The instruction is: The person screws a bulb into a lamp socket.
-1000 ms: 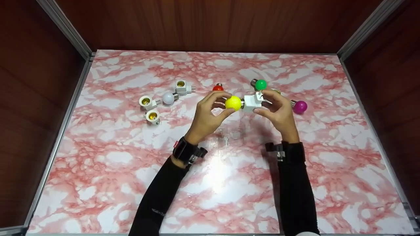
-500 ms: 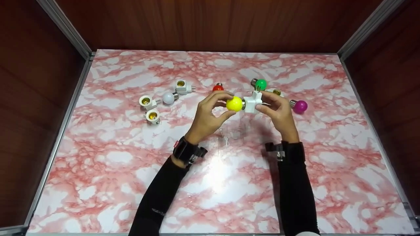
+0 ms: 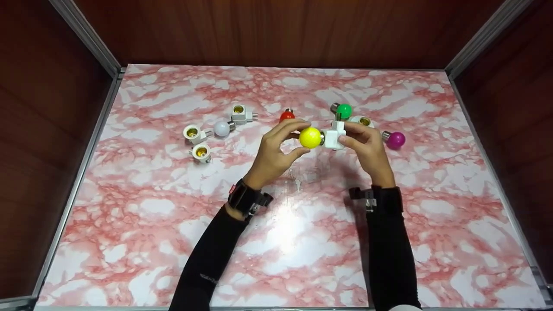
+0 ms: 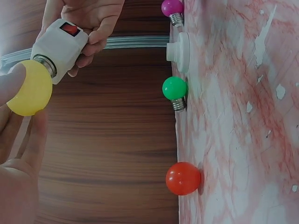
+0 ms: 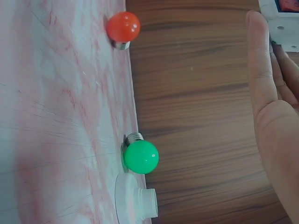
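My left hand (image 3: 274,151) pinches a yellow light bulb (image 3: 310,138) by its globe, thumb on the near side. The bulb's metal screw base sits at the mouth of a white plug-in lamp socket (image 3: 333,140), with part of the thread showing. Thumb and fingers of my right hand (image 3: 368,149) grip that socket from the right. Its metal prongs point toward the back of the table. A red rocker switch (image 4: 70,29) shows on the socket's side in the left wrist view. Bulb and socket are held above the tabletop.
Behind my hands lie a red bulb (image 3: 287,115), a green bulb (image 3: 344,111), a round white socket (image 3: 364,121) and a purple bulb (image 3: 395,140). To the left are a white bulb (image 3: 222,129) and three white plug-in sockets (image 3: 201,153). Wooden walls enclose the marbled table (image 3: 151,242).
In my right hand the socket has turned, its prongs swinging from up-right to straight back. My left hand and the yellow bulb have shifted slightly right.
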Motion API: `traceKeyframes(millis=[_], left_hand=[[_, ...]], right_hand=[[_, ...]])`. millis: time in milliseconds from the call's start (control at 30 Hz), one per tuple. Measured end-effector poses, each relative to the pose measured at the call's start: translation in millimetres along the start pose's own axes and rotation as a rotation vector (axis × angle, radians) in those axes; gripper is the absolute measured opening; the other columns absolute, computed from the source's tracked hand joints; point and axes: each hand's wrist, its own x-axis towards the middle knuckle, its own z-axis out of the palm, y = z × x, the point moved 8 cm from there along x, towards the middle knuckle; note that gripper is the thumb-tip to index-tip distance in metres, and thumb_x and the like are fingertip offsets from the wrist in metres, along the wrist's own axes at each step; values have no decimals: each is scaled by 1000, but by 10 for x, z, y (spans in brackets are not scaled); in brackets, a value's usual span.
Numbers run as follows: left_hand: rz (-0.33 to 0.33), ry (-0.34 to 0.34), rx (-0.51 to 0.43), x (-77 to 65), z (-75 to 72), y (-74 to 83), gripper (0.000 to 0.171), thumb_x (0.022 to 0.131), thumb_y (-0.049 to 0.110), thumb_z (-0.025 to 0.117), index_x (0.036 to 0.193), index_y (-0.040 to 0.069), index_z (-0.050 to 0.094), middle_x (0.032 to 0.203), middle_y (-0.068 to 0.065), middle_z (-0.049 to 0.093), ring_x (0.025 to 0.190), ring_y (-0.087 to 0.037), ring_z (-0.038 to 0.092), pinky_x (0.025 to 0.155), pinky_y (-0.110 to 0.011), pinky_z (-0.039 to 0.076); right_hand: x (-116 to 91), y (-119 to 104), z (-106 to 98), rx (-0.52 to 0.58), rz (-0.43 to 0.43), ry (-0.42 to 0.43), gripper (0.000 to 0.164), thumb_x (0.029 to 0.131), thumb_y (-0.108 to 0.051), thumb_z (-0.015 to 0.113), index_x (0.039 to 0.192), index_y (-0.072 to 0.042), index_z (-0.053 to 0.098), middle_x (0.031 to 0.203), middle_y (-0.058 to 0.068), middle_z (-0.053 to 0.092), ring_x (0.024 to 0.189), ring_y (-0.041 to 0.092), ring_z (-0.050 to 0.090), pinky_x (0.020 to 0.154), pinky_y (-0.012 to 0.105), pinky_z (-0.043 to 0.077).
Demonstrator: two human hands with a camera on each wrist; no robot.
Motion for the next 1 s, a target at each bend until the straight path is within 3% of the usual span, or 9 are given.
traceKeyframes(millis=[333, 500, 667, 1000], left_hand=[[-14, 17, -41, 9, -11, -2, 48, 91, 12, 84, 132, -6, 67, 135, -22, 65, 126, -31, 69, 106, -30, 63], [-30, 40, 12, 13, -33, -9, 46, 90, 17, 85, 130, 0, 71, 132, -18, 67, 115, -26, 72, 98, -33, 66], [-62, 53, -23, 10, -44, -33, 46, 90, 14, 85, 131, 0, 71, 129, -19, 69, 106, -26, 76, 93, -29, 67], [-116, 95, -68, 4, -47, -26, 40, 90, 17, 86, 125, 0, 73, 126, -17, 69, 107, -23, 75, 90, -29, 68]], right_hand=[[9, -47, 16, 72, -52, -26, 35, 92, 9, 66, 125, 2, 74, 108, -3, 80, 96, 9, 73, 82, 19, 62], [3, -69, -5, 90, -72, 0, 39, 90, 13, 68, 124, -5, 76, 108, -3, 79, 100, 10, 74, 84, 19, 63], [-6, -92, -7, 84, -98, 8, 41, 88, 11, 77, 125, -8, 75, 110, -4, 79, 102, 9, 75, 85, 19, 64], [-30, -172, 17, 90, -154, -4, 50, 80, 13, 85, 124, -8, 75, 119, -2, 79, 113, 12, 75, 102, 26, 63]])
